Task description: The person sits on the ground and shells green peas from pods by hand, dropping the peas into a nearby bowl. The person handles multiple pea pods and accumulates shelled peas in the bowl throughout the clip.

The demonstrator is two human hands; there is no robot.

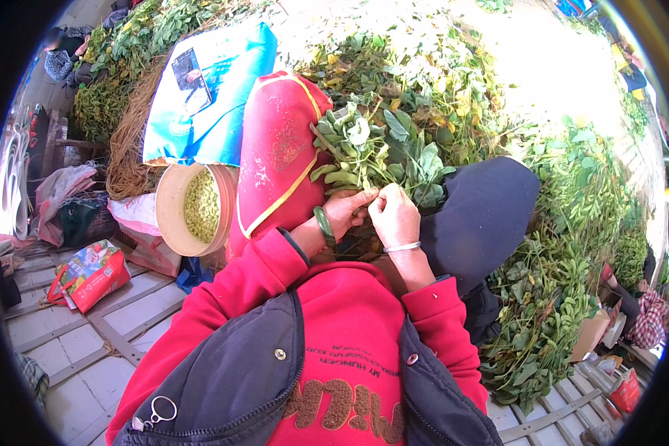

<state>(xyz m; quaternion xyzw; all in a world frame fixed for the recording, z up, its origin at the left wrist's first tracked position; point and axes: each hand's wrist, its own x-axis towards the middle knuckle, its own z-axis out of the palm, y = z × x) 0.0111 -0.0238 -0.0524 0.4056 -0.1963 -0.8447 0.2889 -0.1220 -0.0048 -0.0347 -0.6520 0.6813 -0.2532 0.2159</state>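
Both hands meet fingertip to fingertip over my lap. My left hand, wearing a green bangle, and my right hand, with a silver bangle, pinch at a light green pod mostly hidden by the fingers. Just beyond them, a leafy bean plant with plump green pods lies between my knees, its cut stem pointing left. A pale plastic bucket stands left of my red-covered knee. Shelled green beans lie inside it.
A blue and white printed sack lies beyond the bucket. Heaped bean plants spread ahead and right. A red shopping bag sits on the tiled floor at left. Other people sit by plants near the edges, including one in checked clothing.
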